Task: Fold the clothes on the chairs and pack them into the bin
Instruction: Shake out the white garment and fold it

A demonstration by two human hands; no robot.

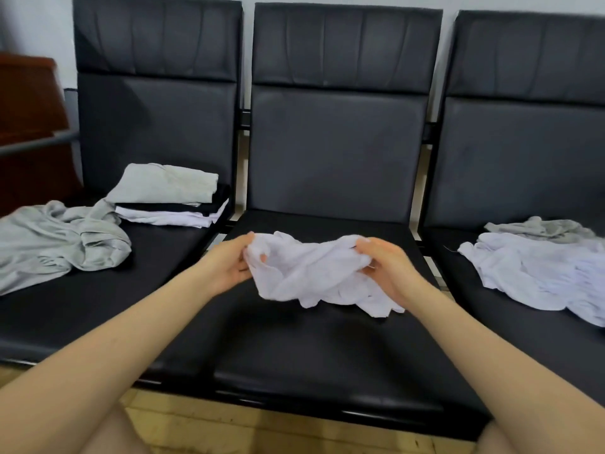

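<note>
A crumpled white garment point(314, 273) hangs bunched between both hands above the middle chair seat point(294, 348), its lower edge touching the seat. My left hand point(229, 263) grips its left end, and my right hand point(386, 263) grips its right end. A stack of folded clothes point(170, 194), grey on top of black and white, sits at the back of the left chair. Beside it lies a loose grey garment point(59, 244). On the right chair lie a loose white garment point(537, 273) and a grey one point(540, 229) behind it. No bin is in view.
Three black padded chairs stand in a row against a pale wall, with narrow gaps between the seats. A dark wooden cabinet point(29, 126) stands at the far left. Tiled floor point(262, 434) shows below the seat fronts.
</note>
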